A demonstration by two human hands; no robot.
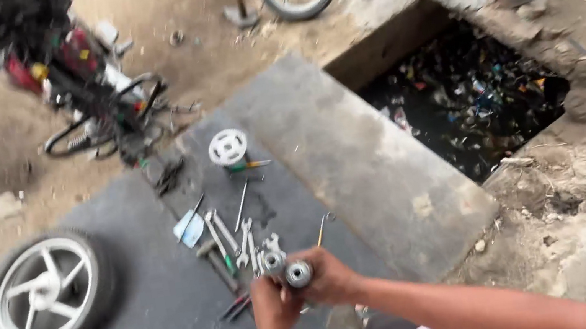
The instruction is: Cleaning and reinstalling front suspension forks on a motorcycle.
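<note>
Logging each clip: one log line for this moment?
left hand: holds bearing | right hand: holds bearing | wrenches below | wheel left

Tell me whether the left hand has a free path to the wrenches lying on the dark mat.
Probably yes. The wrenches lie uncovered on the mat just ahead of the left hand, nothing between. But both it and the right hand grip round metal parts, so it isn't free.
</note>
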